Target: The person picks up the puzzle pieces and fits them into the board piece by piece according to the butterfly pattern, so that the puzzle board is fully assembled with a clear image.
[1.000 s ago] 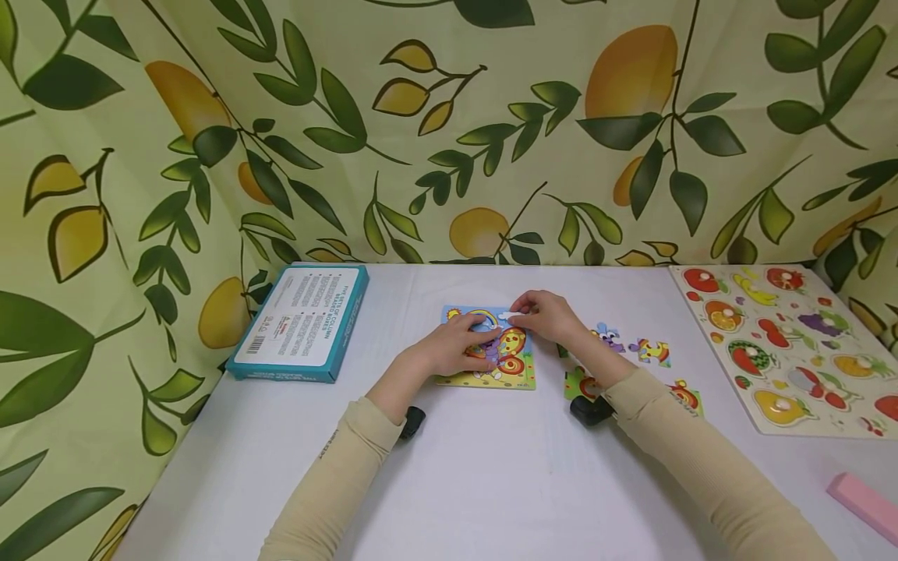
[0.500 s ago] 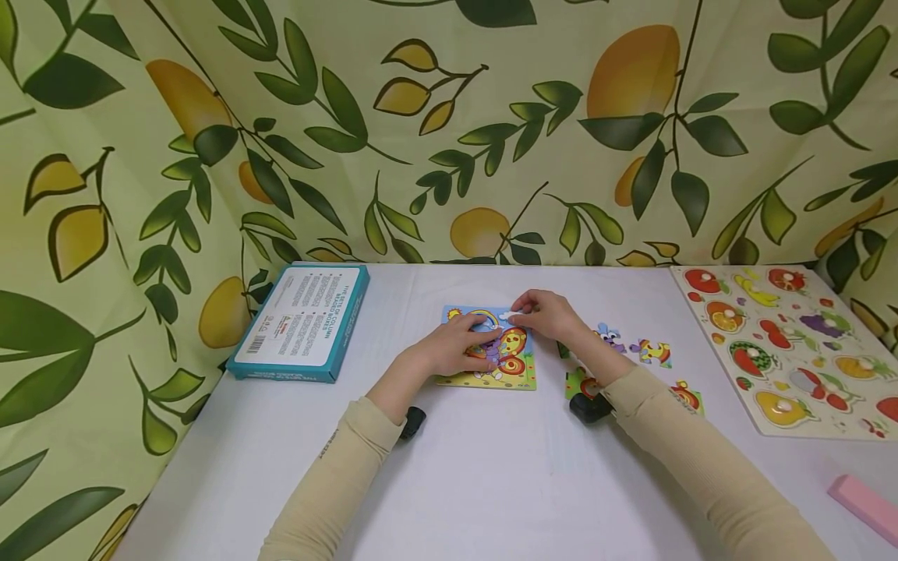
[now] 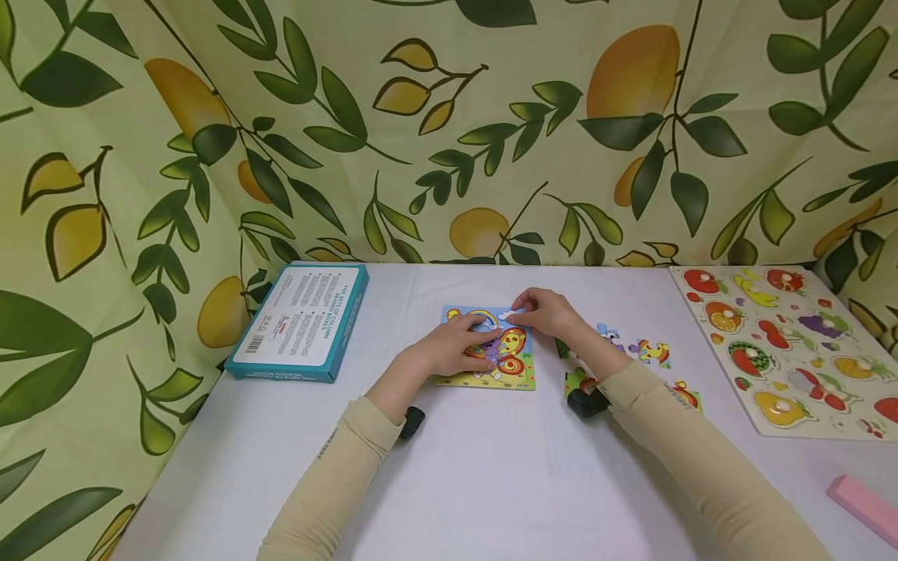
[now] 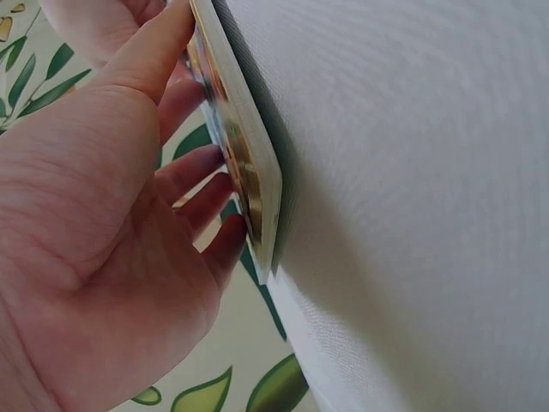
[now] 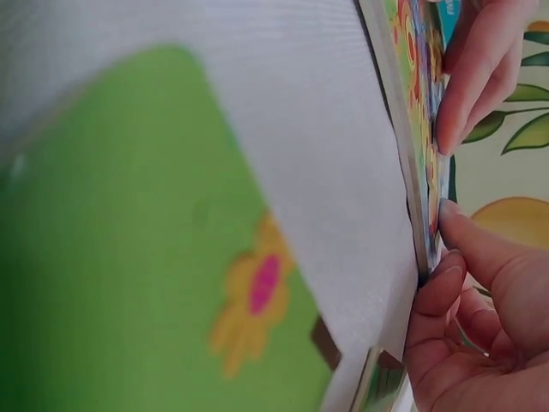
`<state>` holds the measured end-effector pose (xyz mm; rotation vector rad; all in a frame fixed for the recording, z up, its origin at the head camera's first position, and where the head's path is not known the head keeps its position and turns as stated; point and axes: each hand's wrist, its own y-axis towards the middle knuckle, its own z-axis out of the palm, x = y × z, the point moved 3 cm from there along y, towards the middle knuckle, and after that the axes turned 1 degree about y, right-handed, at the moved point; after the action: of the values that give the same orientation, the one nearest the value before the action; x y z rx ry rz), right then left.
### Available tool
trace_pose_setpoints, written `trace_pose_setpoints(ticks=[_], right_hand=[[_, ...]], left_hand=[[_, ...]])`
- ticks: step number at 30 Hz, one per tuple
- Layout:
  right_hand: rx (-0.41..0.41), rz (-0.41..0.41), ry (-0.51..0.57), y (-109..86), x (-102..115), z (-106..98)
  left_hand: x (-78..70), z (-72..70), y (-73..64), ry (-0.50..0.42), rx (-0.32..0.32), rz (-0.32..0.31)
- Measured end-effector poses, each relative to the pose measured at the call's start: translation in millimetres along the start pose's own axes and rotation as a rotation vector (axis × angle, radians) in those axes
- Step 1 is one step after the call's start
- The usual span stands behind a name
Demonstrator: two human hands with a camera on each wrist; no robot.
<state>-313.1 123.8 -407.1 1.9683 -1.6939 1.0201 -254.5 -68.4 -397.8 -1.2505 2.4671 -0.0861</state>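
Note:
A small jigsaw puzzle board [image 3: 522,379] with a butterfly, a rainbow and a blue sky lies on the white table. My left hand [image 3: 449,343] rests across its left part, fingers spread over the picture. In the left wrist view the left fingertips [image 4: 225,236] touch the board's face, and its pale edge shows. At the upper right corner my right hand [image 3: 550,318] pinches the board's edge, beside a white cloud. The right wrist view has the right thumb [image 5: 480,245] on the picture side and the curled fingers at the edge. My left palm hides part of the picture.
Loose puzzle pieces [image 3: 654,352] lie right of the board, partly under my right forearm. A teal-edged box [image 3: 298,315] stands at the left, and a wooden fruit board [image 3: 789,351] at the right. A pink block [image 3: 863,502] is near the right edge.

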Motion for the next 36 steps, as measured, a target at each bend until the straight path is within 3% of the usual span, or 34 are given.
trace_pose_setpoints(ticks=[15, 24, 31, 36], right_hand=[[0.034, 0.030, -0.003, 2.6, -1.4, -2.9], [0.116, 0.070, 0.195, 4.2, -9.5, -6.0], [0.073, 0.054, 0.173, 3.1, -6.8, -4.9], [0.029, 0.008, 0.092, 2.1, -4.6, -3.5]], left_hand=[[-1.6, -1.7, -1.7, 0.004, 0.016, -0.025], [-1.5, -0.8, -0.2, 0.024, 0.015, -0.027], [0.4, 0.2, 1.3, 0.056, -0.006, -0.016], [0.9, 0.0, 0.6, 0.062, -0.003, -0.014]])
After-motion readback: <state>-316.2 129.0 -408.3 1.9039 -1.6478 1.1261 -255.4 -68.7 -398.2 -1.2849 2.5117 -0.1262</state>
